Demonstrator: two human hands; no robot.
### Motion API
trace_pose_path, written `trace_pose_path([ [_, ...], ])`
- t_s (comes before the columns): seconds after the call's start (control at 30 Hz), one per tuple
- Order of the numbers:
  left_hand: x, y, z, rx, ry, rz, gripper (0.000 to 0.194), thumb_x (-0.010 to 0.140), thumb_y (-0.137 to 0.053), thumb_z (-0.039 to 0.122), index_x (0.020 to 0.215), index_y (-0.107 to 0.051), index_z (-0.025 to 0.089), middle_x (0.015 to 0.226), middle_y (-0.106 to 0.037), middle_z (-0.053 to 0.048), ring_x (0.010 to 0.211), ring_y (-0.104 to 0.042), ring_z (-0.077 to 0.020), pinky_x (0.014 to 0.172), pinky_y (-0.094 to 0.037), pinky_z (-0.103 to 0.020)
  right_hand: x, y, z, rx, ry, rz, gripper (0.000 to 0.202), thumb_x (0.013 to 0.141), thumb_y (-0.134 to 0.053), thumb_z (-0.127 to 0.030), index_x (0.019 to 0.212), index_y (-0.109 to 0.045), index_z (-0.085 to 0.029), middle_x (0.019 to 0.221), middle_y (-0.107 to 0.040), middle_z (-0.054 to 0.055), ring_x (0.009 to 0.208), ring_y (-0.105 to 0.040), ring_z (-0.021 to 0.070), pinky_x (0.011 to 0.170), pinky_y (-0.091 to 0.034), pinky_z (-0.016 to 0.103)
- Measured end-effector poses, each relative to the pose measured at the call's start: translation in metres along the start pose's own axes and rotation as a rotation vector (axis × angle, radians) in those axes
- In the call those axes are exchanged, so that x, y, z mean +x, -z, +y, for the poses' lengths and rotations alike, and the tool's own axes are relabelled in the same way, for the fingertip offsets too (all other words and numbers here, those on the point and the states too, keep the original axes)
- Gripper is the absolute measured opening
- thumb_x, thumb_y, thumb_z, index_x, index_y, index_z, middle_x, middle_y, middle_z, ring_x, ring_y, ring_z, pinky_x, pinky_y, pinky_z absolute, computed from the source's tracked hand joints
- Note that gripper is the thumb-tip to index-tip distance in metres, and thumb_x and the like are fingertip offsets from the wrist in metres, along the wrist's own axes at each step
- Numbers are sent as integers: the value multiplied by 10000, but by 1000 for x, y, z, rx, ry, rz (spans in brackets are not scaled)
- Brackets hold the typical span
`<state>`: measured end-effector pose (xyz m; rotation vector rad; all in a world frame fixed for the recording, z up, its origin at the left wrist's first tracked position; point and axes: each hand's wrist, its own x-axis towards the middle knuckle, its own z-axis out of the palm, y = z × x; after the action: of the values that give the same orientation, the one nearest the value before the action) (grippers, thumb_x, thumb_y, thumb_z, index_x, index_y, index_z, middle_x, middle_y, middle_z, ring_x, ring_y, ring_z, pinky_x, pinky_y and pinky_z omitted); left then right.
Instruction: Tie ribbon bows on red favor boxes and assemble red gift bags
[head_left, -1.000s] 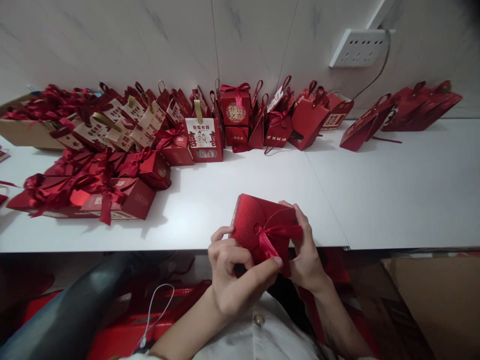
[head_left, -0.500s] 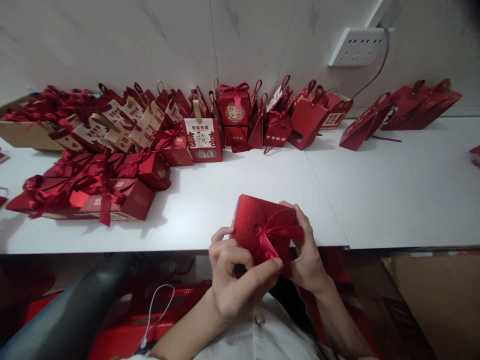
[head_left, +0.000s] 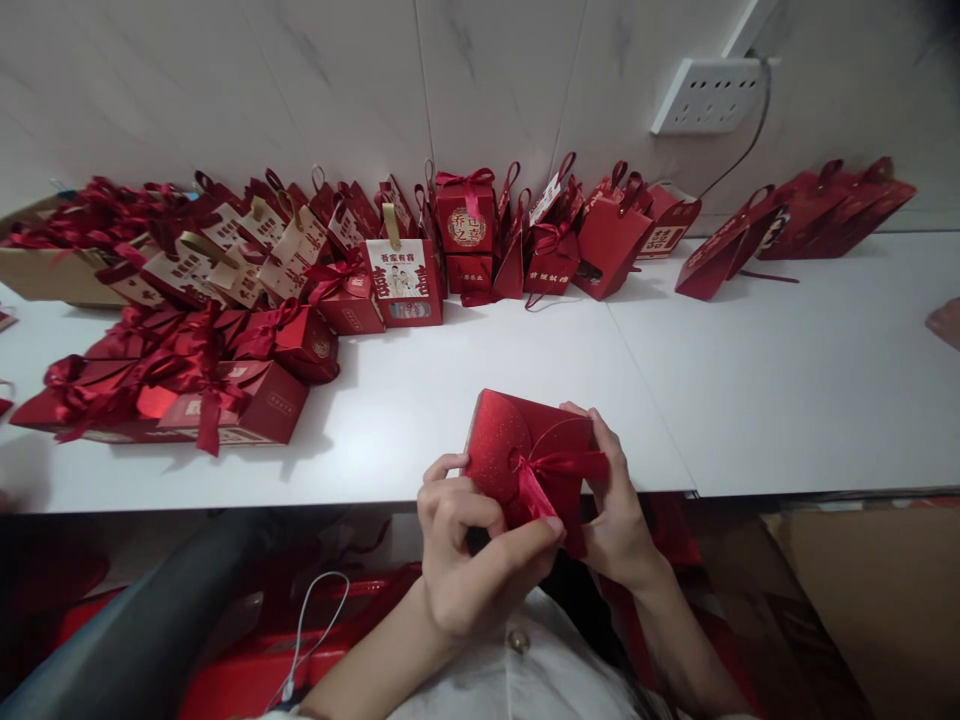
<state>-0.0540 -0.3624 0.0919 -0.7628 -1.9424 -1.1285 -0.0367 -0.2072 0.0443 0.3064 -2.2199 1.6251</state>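
A red gift box (head_left: 499, 425) with curved, overlapping flaps is tilted between my hands, just above the front edge of the white table. From a small hole in the flaps comes a red satin ribbon (head_left: 566, 465), one end running right and the other down. My left hand (head_left: 469, 540) pinches the lower ribbon end between thumb and a finger, while its other fingers touch the box's left side. My right hand (head_left: 619, 510) is closed around the box's right side, near the other ribbon end. The underside of the box is hidden.
Several red boxes with ribbon bows (head_left: 225, 390) stand at left. Behind them, handled gift boxes (head_left: 405, 280) line the wall, with a filled cardboard carton (head_left: 60, 275) at far left. A wall socket (head_left: 709, 95) is at upper right. Another person's hand (head_left: 945, 322) shows at the right edge.
Another person's hand has come into view at the right edge, where a red item showed before. My hands and the box have barely moved; the view has shifted slightly.
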Motion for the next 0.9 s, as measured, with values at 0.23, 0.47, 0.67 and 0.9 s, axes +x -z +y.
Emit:
trace_pose_path([
  [0.23, 8, 9, -14, -144, 93, -8, 174, 752, -656, 47, 861, -631, 180, 723, -424, 19, 733, -443, -123, 741, -506, -348, 2, 7, -3, -58, 27, -21, 994, 715, -751, -179, 1471, -130, -356, 1471, -315, 74, 1348, -335, 274, 1096, -365, 487],
  [0.47, 12, 15, -14, -117, 29, -29, 174, 749, -661, 51, 825, -645, 207, 712, -399, 22, 724, -427, -125, 749, -499, -360, 1, 8, -5, -43, 41, -27, 1014, 705, -757, -172, 1474, -121, -348, 1475, -310, 80, 1341, -345, 287, 1081, -378, 510],
  [0.67, 14, 13, -3, -67, -21, -32, 138, 768, -652, 88, 785, -641, 224, 695, -388, 21, 731, -420, -134, 786, -483, -348, 0, 9, -3, -31, 30, -32, 999, 716, -751, -199, 1474, -117, -349, 1480, -305, 86, 1343, -346, 295, 1081, -370, 520],
  [0.9, 13, 12, -2, -65, -8, -27, 140, 771, -646, 96, 777, -641, 235, 685, -390, 22, 721, -423, -138, 794, -479, -350, -1, 8, -3, -28, 26, -29, 995, 718, -749, -201, 1474, -119, -349, 1482, -303, 79, 1350, -331, 287, 1073, -385, 501],
])
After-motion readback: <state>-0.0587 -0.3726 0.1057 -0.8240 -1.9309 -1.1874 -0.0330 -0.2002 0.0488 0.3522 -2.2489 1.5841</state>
